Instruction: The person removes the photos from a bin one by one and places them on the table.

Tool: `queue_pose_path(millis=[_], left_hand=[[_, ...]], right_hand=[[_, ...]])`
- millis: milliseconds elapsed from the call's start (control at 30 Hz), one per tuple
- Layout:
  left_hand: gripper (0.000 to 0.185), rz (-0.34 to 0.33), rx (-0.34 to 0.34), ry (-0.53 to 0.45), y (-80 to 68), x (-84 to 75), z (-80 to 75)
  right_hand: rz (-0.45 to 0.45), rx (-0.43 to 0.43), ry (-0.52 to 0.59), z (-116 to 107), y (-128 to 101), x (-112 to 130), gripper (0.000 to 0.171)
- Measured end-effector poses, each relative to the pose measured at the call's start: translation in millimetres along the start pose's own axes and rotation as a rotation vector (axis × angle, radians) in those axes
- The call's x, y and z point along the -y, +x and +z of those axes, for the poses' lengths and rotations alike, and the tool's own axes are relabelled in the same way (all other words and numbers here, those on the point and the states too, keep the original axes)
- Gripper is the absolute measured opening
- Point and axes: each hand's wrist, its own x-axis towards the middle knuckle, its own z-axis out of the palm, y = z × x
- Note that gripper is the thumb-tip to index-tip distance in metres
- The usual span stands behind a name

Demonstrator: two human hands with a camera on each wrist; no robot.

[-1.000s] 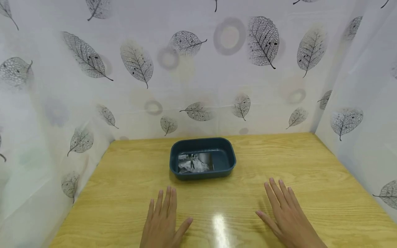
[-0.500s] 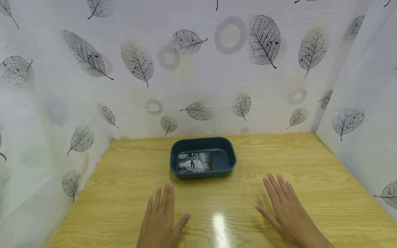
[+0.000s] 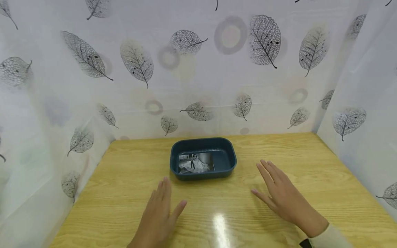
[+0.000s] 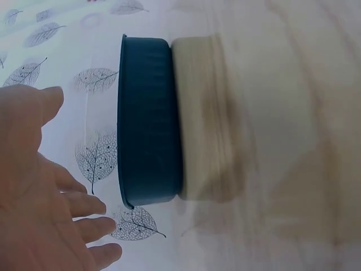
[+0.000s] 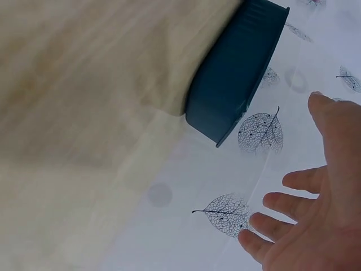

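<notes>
A dark teal rectangular tray with rounded corners (image 3: 203,176) stands toward the back of the table. Inside it, on the left side, lies a black-and-white photo print (image 3: 195,163) showing a pale, wide gown. My left hand (image 3: 156,215) is in front of the tray's left side, fingers straight and thumb spread. To the tray's right and nearer me, my right hand (image 3: 280,196) has its fingers extended and thumb apart. Neither hand holds anything or touches the tray. Both wrist views show the tray's outer wall (image 4: 148,121) beyond an open palm; the photo is hidden there.
The yellow wood-grain table (image 3: 124,193) has a bright light reflection near its front middle. White sheeting printed with leaves (image 3: 211,82) encloses the back and both sides. A pale sleeve (image 3: 330,237) with a dark band shows at my right wrist.
Both hands have moved forward toward the tray and turned more on edge. The right hand also shifted a little left, and its sleeve came into view. The tray and photo stay put.
</notes>
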Motion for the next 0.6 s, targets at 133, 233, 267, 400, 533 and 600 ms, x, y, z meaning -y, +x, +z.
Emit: queue_pose_path(millis=[133, 233, 267, 400, 533, 600], left_hand=[[0.088, -0.032, 0.023, -0.080, 10.3, 2.3, -5.6], [0.091, -0.074, 0.054, -0.160, 19.6, 4.4, -9.1], [0.092, -0.093, 0.066, -0.190, 22.7, 5.3, -10.2], [0.093, -0.155, 0.112, -0.297, 34.8, 9.4, -13.5], [0.090, -0.195, 0.117, -0.372, 45.3, 14.2, -13.9], [0.088, -0.199, 0.106, -0.405, 50.1, 16.4, -13.3]], right_hand=[[-0.024, 0.021, 0.040, -2.4, 19.9, -7.0, 0.077], [-0.030, 0.041, 0.061, -4.2, 35.3, -12.4, 0.074], [-0.027, 0.052, 0.066, -4.7, 40.4, -13.8, 0.073], [0.001, 0.105, 0.096, -5.3, 61.1, -17.7, 0.072], [0.050, 0.179, 0.167, -2.2, 83.0, -18.5, 0.072], [0.068, 0.215, 0.203, 1.4, 94.2, -17.9, 0.073]])
